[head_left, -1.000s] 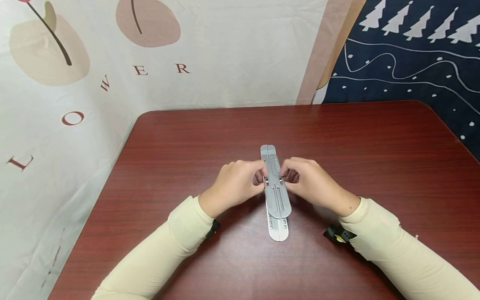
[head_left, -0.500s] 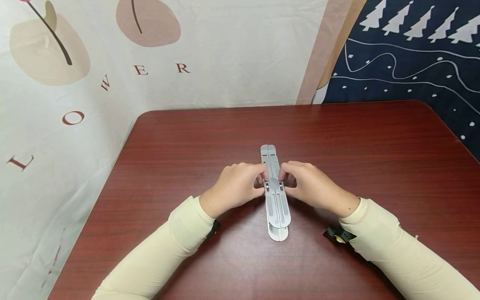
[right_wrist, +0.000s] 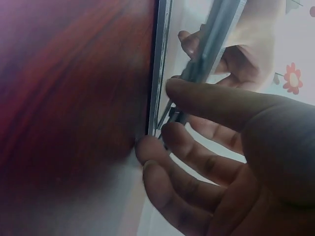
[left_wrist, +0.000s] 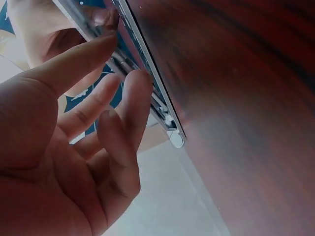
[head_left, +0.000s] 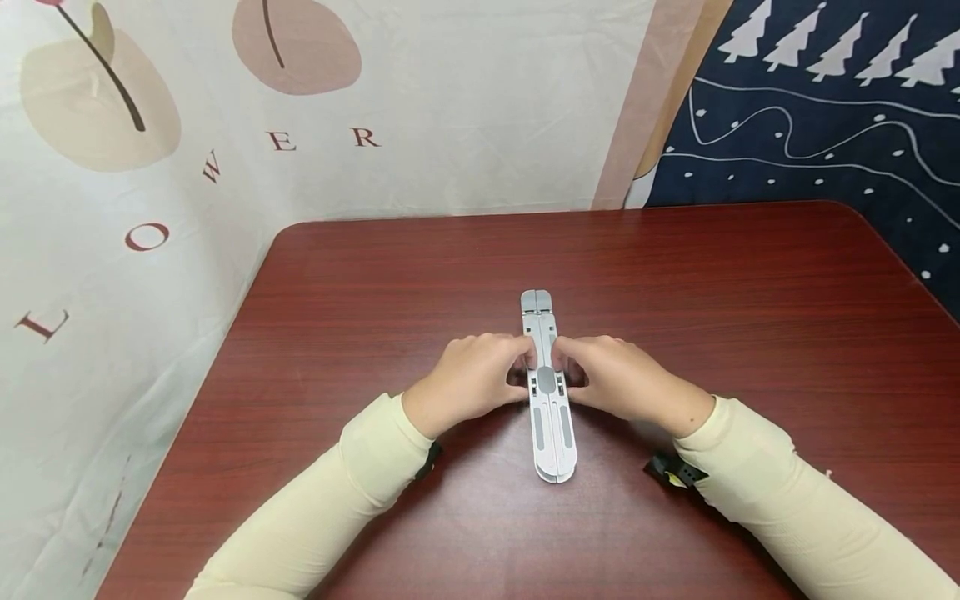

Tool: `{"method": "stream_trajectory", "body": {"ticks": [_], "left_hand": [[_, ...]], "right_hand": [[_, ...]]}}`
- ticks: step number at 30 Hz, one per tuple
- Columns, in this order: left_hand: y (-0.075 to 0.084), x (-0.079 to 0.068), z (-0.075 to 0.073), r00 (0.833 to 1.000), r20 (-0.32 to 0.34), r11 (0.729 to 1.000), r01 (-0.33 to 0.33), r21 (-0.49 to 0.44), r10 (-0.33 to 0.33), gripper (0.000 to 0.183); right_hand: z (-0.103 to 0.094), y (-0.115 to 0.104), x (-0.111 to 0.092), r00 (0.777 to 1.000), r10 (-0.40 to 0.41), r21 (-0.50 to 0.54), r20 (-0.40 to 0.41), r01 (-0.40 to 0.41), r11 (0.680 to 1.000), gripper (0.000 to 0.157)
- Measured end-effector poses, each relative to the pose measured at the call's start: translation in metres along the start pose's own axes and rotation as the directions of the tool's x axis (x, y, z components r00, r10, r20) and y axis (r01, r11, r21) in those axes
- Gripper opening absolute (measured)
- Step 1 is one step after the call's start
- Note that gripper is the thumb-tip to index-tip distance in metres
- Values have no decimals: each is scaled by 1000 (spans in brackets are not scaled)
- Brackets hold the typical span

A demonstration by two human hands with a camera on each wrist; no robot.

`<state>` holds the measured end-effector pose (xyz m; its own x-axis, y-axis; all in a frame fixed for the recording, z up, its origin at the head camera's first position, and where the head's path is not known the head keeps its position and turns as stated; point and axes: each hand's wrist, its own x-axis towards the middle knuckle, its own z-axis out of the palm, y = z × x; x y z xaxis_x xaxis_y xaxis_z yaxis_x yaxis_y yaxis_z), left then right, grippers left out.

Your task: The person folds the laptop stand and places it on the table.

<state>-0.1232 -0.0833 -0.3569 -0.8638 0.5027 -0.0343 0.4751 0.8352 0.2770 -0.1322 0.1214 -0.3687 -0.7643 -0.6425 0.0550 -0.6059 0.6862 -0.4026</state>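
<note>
A folded silver laptop stand (head_left: pixel 555 429) with grey pads lies lengthwise on the dark red table (head_left: pixel 390 275). My left hand (head_left: pixel 468 375) grips its left side near the middle, while my right hand (head_left: pixel 630 379) holds the opposite side at about the same height. Seen from the left wrist, an upper bar and a lower bar (left_wrist: pixel 153 69) stand apart at an angle, with the fingertips at the gap. In the right wrist view the right thumb (right_wrist: pixel 206 101) lies near the raised upper bar (right_wrist: pixel 212 46), and the other fingers curl at the lower part.
Behind the table hangs a white cloth (head_left: pixel 480 108) with printed letters and flowers. A navy cloth (head_left: pixel 810 125) with white trees is at the back right. Dark straps sit at both wrists under the pale sleeves (head_left: pixel 300 508).
The stand's upper part has swung down and toward me, so its near end now nearly lines up with the lower part. Both hands have moved slightly nearer to me with it.
</note>
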Motion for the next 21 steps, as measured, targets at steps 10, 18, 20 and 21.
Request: {"method": "stream_trajectory", "body": {"ticks": [10, 18, 20, 21], "left_hand": [[-6, -5, 7, 998, 65, 1000, 24, -15, -23, 25], [-7, -6, 5, 998, 53, 1000, 16, -12, -15, 23], [-6, -6, 4, 998, 57, 1000, 15, -8, -15, 23], [-6, -7, 3, 998, 58, 1000, 17, -6, -17, 23]], "right_hand": [[8, -2, -1, 995, -11, -48, 100, 15, 999, 32], [7, -2, -1, 995, -42, -34, 88, 45, 998, 31], [6, -2, -2, 995, -49, -35, 91, 53, 998, 30], [5, -2, -3, 994, -49, -39, 94, 53, 998, 29]]}}
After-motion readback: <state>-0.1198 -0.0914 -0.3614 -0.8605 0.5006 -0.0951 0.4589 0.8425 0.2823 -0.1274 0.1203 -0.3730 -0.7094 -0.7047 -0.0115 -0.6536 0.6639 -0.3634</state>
